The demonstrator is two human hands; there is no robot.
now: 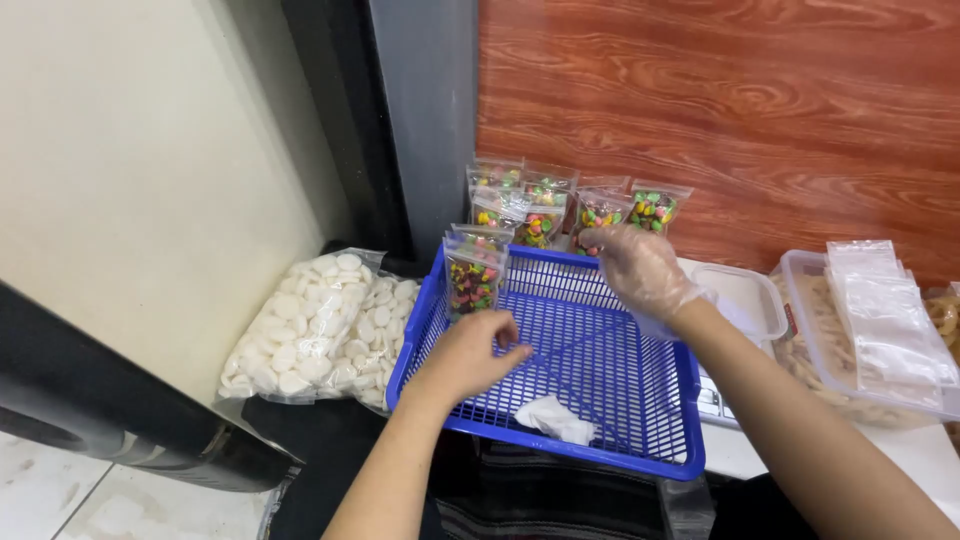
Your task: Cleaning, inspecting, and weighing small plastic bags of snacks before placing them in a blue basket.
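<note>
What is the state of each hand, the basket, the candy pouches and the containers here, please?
left hand: bare, inside the basket, holding nothing
right hand: in a clear glove, reaching over the basket's far rim
blue basket: holds one pouch and a crumpled white piece
candy pouches: filled, upright against the wall
clear container: lidded

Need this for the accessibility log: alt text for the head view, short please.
A person's bare left hand and plastic-gloved right hand reach over a blue plastic basket holding one small candy pouch and a crumpled white tissue. More colourful candy pouches stand behind it against a wood-grain panel; bagged white chips lie left.
</note>
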